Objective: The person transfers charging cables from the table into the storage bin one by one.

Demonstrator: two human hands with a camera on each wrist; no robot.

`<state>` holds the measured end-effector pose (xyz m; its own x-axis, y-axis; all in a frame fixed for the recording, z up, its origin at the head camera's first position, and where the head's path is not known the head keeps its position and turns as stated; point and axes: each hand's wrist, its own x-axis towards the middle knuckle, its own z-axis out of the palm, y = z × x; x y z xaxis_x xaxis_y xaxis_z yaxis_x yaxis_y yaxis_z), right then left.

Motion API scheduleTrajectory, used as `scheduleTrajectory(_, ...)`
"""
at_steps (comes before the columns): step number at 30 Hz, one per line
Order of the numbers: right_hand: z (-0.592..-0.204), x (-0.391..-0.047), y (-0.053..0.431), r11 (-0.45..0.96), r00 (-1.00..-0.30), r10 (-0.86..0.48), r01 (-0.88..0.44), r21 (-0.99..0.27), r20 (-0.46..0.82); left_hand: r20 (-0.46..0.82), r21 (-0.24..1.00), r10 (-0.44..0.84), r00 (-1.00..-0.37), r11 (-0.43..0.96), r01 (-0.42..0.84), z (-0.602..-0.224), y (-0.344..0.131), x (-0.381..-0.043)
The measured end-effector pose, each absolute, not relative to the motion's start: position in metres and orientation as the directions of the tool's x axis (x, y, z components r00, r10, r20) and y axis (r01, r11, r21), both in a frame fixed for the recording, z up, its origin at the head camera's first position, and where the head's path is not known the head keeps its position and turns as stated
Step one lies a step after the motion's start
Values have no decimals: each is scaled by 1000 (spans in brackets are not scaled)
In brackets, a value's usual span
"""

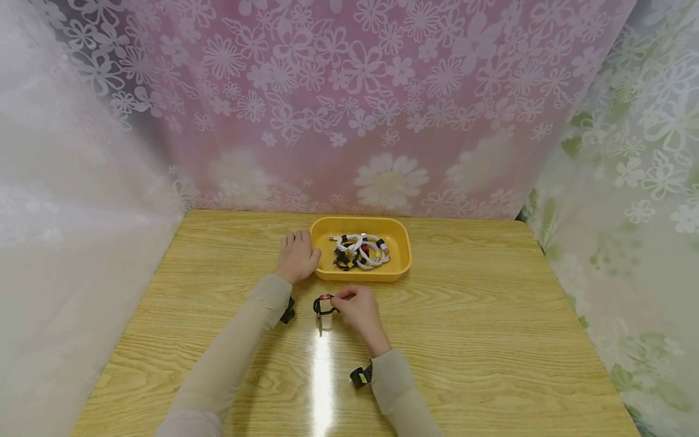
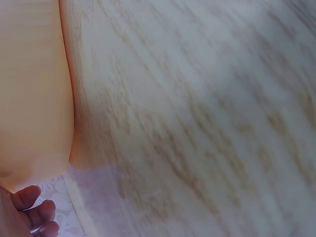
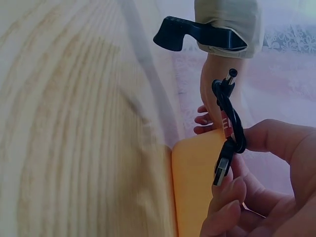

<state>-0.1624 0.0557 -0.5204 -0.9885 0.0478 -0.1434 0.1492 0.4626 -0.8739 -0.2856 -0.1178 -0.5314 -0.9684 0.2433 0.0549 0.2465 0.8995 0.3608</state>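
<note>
In the head view my right hand [image 1: 360, 312] pinches a coiled black USB cable [image 1: 317, 308] between thumb and fingers, above the table in front of the yellow tray [image 1: 360, 277]. The right wrist view shows this cable [image 3: 236, 118] with a red tag, a metal USB plug and a round barrel plug. My left hand [image 1: 297, 256] lies against the tray's left side, thumb at the rim and fingers pointing forward. Its loosely bent fingertips [image 2: 37, 215] show at the lower left of the left wrist view, beyond the tray's wall [image 2: 34, 89].
Inside the tray lie several coiled cables, white ones [image 1: 374, 261] and black ones [image 1: 343, 260]. The wood-grain table [image 1: 480, 328] reflects a bright light strip in front. Flowered curtains [image 1: 382, 121] hang behind and on both sides. Each wrist wears a black camera strap [image 1: 360, 376].
</note>
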Motion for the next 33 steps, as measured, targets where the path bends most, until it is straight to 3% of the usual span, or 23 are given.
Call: scheduleTrajectory(33, -488, -194, 92, 411, -993, 116, 53, -910, -6, 48, 346, 274, -960, 898, 274, -535, -121, -290)
